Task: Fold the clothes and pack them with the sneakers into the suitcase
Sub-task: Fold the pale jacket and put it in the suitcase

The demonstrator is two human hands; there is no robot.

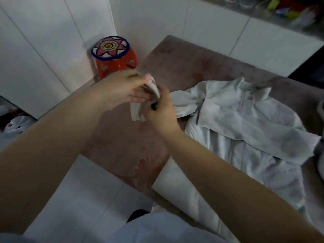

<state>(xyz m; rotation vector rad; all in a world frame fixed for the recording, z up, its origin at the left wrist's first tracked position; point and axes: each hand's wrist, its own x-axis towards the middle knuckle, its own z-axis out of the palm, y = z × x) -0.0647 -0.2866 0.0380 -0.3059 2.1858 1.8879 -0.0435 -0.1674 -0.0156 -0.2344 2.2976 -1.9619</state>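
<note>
Beyond and left of the grip stands a red stool (pixel 112 55). The left hand (pixel 121 92) and right hand (pixel 162 114) both pinch a small grey cloth (pixel 137 113) above the bed (pixel 184 67); each grip is clamped on it. Right of the grip, a grey jacket (pixel 245 120) lies spread, unfolded. Progress is judged early: the small cloth is in hand, and neither suitcase nor sneakers are in view. No writing or brand is legible.

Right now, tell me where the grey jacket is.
Head view: the grey jacket lies spread on the brown cover, right of centre, beside the right hand gripping a small cloth.
</note>
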